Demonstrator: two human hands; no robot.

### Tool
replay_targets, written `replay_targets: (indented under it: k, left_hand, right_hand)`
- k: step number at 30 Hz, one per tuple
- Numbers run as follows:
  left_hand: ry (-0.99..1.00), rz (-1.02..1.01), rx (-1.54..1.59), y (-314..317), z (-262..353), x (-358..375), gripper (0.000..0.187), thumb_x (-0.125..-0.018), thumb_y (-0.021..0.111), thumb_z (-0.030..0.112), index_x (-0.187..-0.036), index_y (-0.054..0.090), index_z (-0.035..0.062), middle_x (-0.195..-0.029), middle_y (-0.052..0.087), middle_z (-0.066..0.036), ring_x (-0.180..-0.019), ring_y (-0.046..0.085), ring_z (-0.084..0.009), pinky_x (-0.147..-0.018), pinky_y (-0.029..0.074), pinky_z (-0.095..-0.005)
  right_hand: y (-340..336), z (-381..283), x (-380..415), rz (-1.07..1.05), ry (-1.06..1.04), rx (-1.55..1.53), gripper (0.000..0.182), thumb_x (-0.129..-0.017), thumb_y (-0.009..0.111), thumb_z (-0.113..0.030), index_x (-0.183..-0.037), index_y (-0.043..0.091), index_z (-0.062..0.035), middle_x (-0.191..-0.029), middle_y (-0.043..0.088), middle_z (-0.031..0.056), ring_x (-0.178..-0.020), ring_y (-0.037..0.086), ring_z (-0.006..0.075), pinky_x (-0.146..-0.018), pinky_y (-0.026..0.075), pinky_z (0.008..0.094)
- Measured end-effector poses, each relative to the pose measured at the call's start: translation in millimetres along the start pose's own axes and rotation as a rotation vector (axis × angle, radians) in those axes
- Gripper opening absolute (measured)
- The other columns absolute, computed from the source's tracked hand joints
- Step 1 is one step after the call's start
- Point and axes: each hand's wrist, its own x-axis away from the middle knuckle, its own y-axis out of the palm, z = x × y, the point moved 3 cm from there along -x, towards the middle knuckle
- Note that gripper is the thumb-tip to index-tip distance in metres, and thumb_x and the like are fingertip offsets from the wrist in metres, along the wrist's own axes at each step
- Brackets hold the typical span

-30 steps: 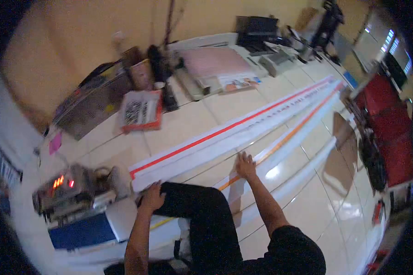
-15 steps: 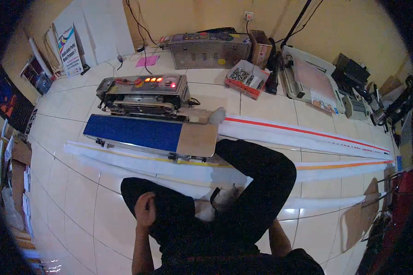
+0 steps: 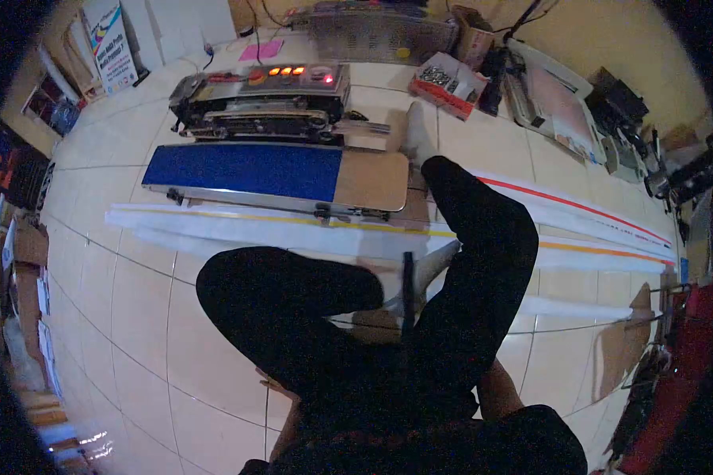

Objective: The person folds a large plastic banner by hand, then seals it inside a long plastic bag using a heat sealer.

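Head view, clock: we read it from the middle of the view, twelve at the top;
Left hand: at seven o'clock, only a sliver of our left hand shows past the thigh; we cannot tell how far open it is or whether it holds anything;
Right hand: our right forearm runs up from between four and five, but the hand is hidden behind the thigh; its opening and contents we cannot tell;
Metal machine: at eleven o'clock the metal machine sits on the tiled floor, orange digits and a red light glowing;
Blue belt: at ten, the blue belt ends in a tan panel; our right foot, at one o'clock, is just beside that end;
Long strips: the yellow-lined strip lies at nine, below the belt; the red-lined strip and orange-lined strip fan out near three;
Parts box: at one o'clock, farther out, the red-and-white box holds small pieces;
Risk: we judge that a shift of the right foot could nudge the belt's end; our left foot, at four, could crease the yellow-lined strip if it slid; with both hands low behind the thighs, we might catch either slip late
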Motion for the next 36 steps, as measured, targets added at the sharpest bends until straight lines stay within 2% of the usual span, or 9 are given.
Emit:
replay_targets:
  k: [15,25,27,28,29,32,33,35,36]
  left_hand:
    - [-0.102,-0.008,0.399,-111,48,1,0.059,-0.092,0.044,0.026,-0.143,0.029,0.0008,-0.149,0.018,-0.027,-0.141,0.012,-0.0409,-0.111,0.007,-0.0579]
    - [-0.017,0.096,0.223,-59,29,1,0.064,-0.095,0.031,0.043,-0.14,0.031,-0.0026,-0.148,0.023,-0.026,-0.138,0.023,-0.0396,-0.108,0.019,-0.0584]
    - [-0.003,0.288,0.706,-52,11,-6,0.061,-0.096,0.031,0.043,-0.137,0.037,-0.002,-0.14,0.038,-0.025,-0.127,0.04,-0.0402,-0.103,0.032,-0.0545]
    - [-0.19,0.394,0.814,-68,15,-18,0.057,-0.097,0.033,0.041,-0.134,0.041,-0.002,-0.133,0.045,-0.023,-0.12,0.046,-0.0385,-0.098,0.038,-0.0501]
    - [-0.381,0.492,0.92,-101,24,-28,0.053,-0.098,0.036,0.038,-0.13,0.045,-0.0021,-0.127,0.052,-0.022,-0.114,0.052,-0.0367,-0.093,0.044,-0.0457]
    - [-0.242,0.634,0.97,-169,53,-93,0.045,-0.098,0.042,0.032,-0.126,0.049,-0.0018,-0.12,0.056,-0.02,-0.109,0.055,-0.0325,-0.09,0.046,-0.0407]
    - [-0.198,0.689,0.989,-205,75,-113,0.041,-0.098,0.045,0.028,-0.125,0.051,-0.0016,-0.117,0.058,-0.019,-0.107,0.056,-0.0301,-0.088,0.047,-0.0388]
    - [-0.022,0.621,1.242,-263,130,-144,0.036,-0.097,0.045,0.024,-0.12,0.053,-0.003,-0.111,0.06,-0.018,-0.1,0.058,-0.0297,-0.087,0.046,-0.0385]
    - [0.024,0.583,1.279,-285,160,-151,0.036,-0.097,0.045,0.024,-0.12,0.053,-0.003,-0.111,0.06,-0.018,-0.1,0.058,-0.0297,-0.087,0.046,-0.0385]
  right_hand:
    - [35,20,-122,-0.112,-0.105,-0.071,0.031,-0.092,0.048,-0.03,-0.106,0.055,-0.0035,-0.099,0.056,0.0125,-0.088,0.052,0.0263,-0.077,0.043,0.0405]
    - [24,68,-25,0.061,0.034,-0.193,0.024,-0.093,0.05,-0.024,-0.097,0.059,-0.0021,-0.086,0.061,0.0116,-0.075,0.058,0.0247,-0.069,0.048,0.037]
    - [7,67,93,0.137,0.192,-0.314,0.023,-0.093,0.05,-0.022,-0.095,0.06,-0.0018,-0.084,0.063,0.0115,-0.072,0.059,0.0244,-0.067,0.049,0.0363]
    - [-7,56,172,0.136,0.238,-0.291,0.023,-0.093,0.05,-0.022,-0.095,0.06,-0.0018,-0.084,0.063,0.0115,-0.072,0.059,0.0244,-0.067,0.049,0.0363]
    - [-17,54,248,0.167,0.475,-0.423,0.022,-0.093,0.05,-0.021,-0.094,0.06,-0.0016,-0.082,0.063,0.0114,-0.07,0.059,0.0242,-0.066,0.05,0.0359]
    - [-22,36,409,0.275,1.138,-0.745,0.021,-0.093,0.051,-0.019,-0.09,0.062,-0.0011,-0.077,0.065,0.0111,-0.065,0.061,0.0236,-0.063,0.051,0.0346]
    - [-6,50,411,-0.04,1.151,-0.591,0.028,-0.089,0.059,-0.025,-0.093,0.062,0.002,-0.08,0.067,0.012,-0.068,0.063,0.0221,-0.066,0.052,0.0356]
    - [58,101,391,-0.044,1.51,-1.146,0.037,-0.087,0.064,-0.034,-0.097,0.064,0.0016,-0.084,0.068,0.0128,-0.07,0.066,0.0194,-0.067,0.053,0.0317]
    - [68,112,370,0.114,1.446,-1.411,0.04,-0.086,0.064,-0.039,-0.095,0.065,0.0002,-0.082,0.068,0.0131,-0.068,0.066,0.0203,-0.064,0.054,0.0329]
